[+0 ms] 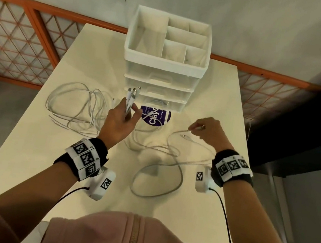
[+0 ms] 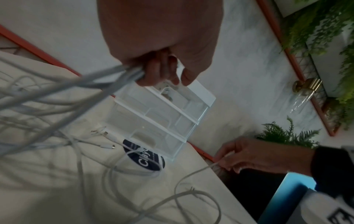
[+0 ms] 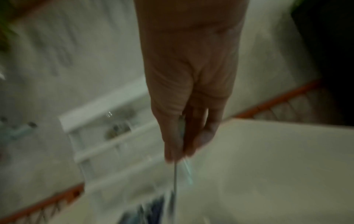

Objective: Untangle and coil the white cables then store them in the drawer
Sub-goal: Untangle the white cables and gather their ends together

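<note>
**Sorting the ends before the coiling begins**

The white table is a broad, smooth, matt slab, and at its far edge stands the drawer unit: a white plastic frame with a divided open tray on top and three clear, glossy drawers below, all of them closed. Just in front of it lies a round purple sticker, flat on the tabletop.

The white cables are thin, round and limp, sprawling in loose overlapping loops on the left and a second trailing run on the right, with none yet coiled or stored. The left hand is lifted above the table, its fingers curled around a bundle of several strands whose metal-tipped plug ends stand up together. The right hand pinches a single strand between thumb and fingertips, close to another plug end lying on the table; the right wrist view is blurred but shows the same pinch.

The step in hand looks like gathering the ends. It would go best if the right hand drew its strand slowly, following it by feel toward the crossings, rather than tugging, since a sharp pull on such soft cord would likely tighten the loops. Keeping the plugs level in the left hand should make even coils easier.
</note>
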A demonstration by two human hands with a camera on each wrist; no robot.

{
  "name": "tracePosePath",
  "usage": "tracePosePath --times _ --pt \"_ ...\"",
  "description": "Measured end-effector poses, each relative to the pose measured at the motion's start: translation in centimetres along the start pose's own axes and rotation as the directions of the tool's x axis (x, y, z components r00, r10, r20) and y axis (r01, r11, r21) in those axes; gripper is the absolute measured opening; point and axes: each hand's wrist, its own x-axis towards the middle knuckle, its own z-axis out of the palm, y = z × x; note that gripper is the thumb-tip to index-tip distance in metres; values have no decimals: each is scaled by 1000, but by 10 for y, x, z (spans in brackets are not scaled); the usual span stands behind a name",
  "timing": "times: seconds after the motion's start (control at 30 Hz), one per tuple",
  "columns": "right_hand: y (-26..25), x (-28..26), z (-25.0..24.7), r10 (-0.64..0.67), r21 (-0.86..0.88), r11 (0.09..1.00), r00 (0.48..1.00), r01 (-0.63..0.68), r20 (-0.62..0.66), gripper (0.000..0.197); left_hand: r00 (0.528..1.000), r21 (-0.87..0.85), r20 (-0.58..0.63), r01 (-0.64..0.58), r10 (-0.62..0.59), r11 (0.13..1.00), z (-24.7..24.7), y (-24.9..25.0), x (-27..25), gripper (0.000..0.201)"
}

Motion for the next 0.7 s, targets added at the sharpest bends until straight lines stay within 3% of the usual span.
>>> tracePosePath --times 0.1,0.17,0.33,0.5,0.7 --pt "-59 -5 -35 -145 135 984 967 118 208 15 984 -154 174 8 19 988 -2 13 1 20" --pt "-94 -14 -46 -246 247 952 934 183 257 20 962 -227 264 -3 64 974 -4 20 1 18" --pt "-139 -29 -31 -344 489 845 921 217 185 35 925 -318 332 -73 183 945 -9 42 -7 8" --pt "-150 -34 -24 -373 549 797 920 251 122 44 921 -331 365 -10 138 943 -15 49 -8 32" --pt "-152 -48 -22 -411 623 739 905 258 113 27 884 -394 453 81 117 915 -23 50 -11 40"
